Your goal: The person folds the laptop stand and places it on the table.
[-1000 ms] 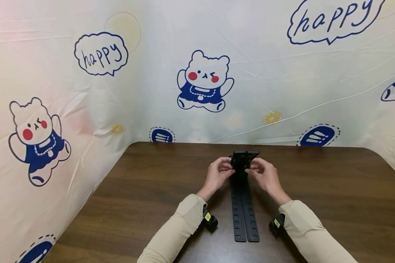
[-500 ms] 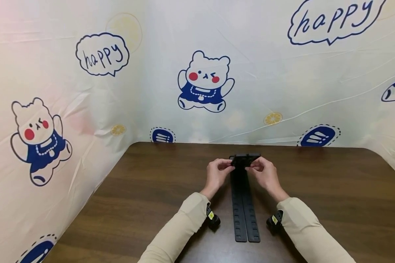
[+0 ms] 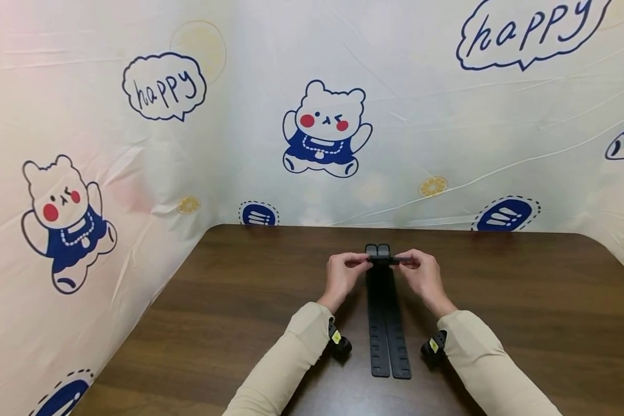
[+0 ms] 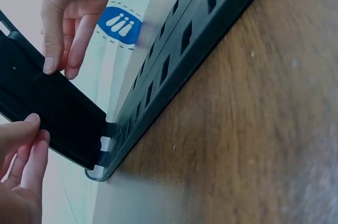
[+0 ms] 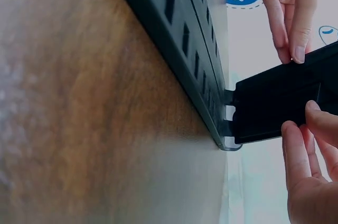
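Two long black slotted strips [image 3: 377,323] lie side by side on the table, running away from me. Near their far end stands a black plastic panel [image 3: 381,260], seen almost edge-on from the head. My left hand [image 3: 342,278] pinches its left edge between thumb and fingers. At the opposite edge, my right hand [image 3: 419,278] pinches it likewise. The left wrist view shows the panel's flat face [image 4: 50,94] and two small tabs at its lower edge, right at the strips [image 4: 174,49]. Whether the tabs sit inside slots, I cannot tell.
The brown wooden table [image 3: 229,323] reaches back to a pale printed curtain [image 3: 395,115], which hangs behind it and at both sides. A small black camera [image 3: 339,345] is strapped at the left wrist, another camera [image 3: 434,349] at the right.
Between my hands the panel has tilted from showing its broad face to nearly edge-on in the head view. The far ends of the strips have come into sight behind it.
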A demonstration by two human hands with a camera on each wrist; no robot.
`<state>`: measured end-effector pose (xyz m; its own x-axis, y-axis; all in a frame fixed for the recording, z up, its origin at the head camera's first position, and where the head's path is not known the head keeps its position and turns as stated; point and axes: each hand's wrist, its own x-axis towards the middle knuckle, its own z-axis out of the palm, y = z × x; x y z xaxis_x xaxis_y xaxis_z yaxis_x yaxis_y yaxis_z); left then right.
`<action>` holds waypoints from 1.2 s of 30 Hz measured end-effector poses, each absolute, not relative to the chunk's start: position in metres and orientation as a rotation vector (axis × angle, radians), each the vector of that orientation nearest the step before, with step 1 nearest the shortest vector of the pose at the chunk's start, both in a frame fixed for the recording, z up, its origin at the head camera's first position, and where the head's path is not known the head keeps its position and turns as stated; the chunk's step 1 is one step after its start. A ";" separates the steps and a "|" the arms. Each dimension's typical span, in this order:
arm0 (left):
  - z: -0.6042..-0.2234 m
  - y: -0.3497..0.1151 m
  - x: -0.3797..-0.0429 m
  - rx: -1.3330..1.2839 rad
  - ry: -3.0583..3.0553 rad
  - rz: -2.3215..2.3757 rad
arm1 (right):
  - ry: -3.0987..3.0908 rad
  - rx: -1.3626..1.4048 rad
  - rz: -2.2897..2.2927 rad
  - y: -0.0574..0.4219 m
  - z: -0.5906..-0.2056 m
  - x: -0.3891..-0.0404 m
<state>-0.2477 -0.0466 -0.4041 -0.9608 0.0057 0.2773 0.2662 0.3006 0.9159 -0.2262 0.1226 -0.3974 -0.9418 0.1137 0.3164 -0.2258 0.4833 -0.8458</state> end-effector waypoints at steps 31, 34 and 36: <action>-0.420 -0.052 -0.244 -0.211 -2.637 -1.848 | -2.727 0.225 1.341 0.130 -0.408 -0.220; -0.421 -0.052 -0.244 -0.219 -2.636 -1.846 | -2.742 0.264 1.318 0.129 -0.406 -0.221; -0.421 -0.052 -0.245 -0.222 -2.634 -1.843 | -2.757 0.287 1.297 0.128 -0.405 -0.222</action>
